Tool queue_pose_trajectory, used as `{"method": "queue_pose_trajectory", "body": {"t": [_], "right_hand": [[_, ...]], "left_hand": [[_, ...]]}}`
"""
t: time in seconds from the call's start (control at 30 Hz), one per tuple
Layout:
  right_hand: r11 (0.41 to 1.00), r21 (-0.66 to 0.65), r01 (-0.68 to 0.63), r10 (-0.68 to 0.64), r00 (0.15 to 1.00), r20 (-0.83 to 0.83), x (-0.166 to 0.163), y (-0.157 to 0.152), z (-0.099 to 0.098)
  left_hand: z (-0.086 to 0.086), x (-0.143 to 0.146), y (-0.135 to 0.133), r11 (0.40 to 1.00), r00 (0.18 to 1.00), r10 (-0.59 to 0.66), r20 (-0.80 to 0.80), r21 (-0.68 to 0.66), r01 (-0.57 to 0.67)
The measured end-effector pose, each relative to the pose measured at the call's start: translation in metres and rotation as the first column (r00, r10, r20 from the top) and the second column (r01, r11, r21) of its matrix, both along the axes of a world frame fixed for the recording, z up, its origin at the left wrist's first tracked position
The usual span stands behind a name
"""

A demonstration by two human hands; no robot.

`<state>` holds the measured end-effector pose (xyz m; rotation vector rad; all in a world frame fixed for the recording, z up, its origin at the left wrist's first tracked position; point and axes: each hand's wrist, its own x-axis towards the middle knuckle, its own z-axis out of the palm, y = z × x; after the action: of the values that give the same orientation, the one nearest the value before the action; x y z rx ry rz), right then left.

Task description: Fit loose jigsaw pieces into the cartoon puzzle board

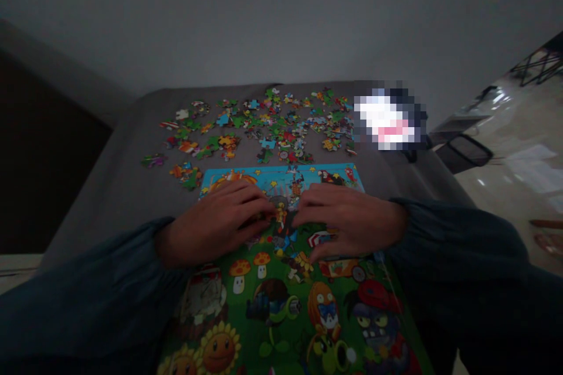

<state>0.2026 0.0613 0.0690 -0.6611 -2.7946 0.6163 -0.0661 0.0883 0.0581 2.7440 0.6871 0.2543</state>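
A colourful cartoon puzzle board (285, 304) lies in front of me on a grey surface (127, 176). Both hands rest palm down on its upper middle, fingertips almost meeting. My left hand (217, 220) has its fingers stretched toward the centre, lying flat on the picture. My right hand (347, 220) mirrors it, fingers extended and slightly spread on the board. Whether a small piece sits under the fingertips is hidden. Beyond the board, several loose puzzle pieces (268, 123) are scattered across the grey surface.
The grey surface drops off at the left into a dark area (39, 158). At right is a shiny floor with a dark frame stand (466, 149). A blurred patch (389, 120) sits at the far right corner of the surface.
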Motion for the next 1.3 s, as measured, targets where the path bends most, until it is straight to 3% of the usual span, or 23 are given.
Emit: {"method": "queue_pose_trajectory", "body": {"t": [0.2,0.47,0.7,0.9,1.1,1.3], "right_hand": [[0.989,-0.027,-0.148,0.149,0.988,0.032,-0.0078,-0.0084,-0.0002],[0.991,-0.131,-0.023,0.028,0.999,0.037,-0.0084,-0.0075,0.0001],[0.993,-0.118,0.01,-0.003,0.998,0.058,-0.0086,-0.0065,0.0013],[0.997,-0.073,0.008,-0.004,0.998,0.056,-0.006,-0.0063,0.0002],[0.994,-0.069,-0.088,0.088,0.996,-0.002,-0.0073,-0.006,-0.0007],[1.0,-0.005,-0.011,0.011,0.996,-0.086,-0.003,-0.0006,-0.002]], "left_hand": [[0.0043,0.0015,-0.002,0.997,0.999,-0.041,0.035,-0.066,0.044],[-0.0014,-0.001,0.0005,0.996,0.993,-0.093,0.07,0.006,0.093],[0.0056,0.0003,-0.0004,0.987,0.986,-0.159,0.046,-0.024,0.16],[0.0006,0.0058,-0.0066,0.994,0.993,-0.108,0.038,0.005,0.108],[0.0013,0.0083,-0.0079,0.981,0.979,-0.191,0.066,-0.031,0.194],[0.0027,0.003,-0.0031,0.996,0.99,-0.091,0.111,0.03,0.088]]}}
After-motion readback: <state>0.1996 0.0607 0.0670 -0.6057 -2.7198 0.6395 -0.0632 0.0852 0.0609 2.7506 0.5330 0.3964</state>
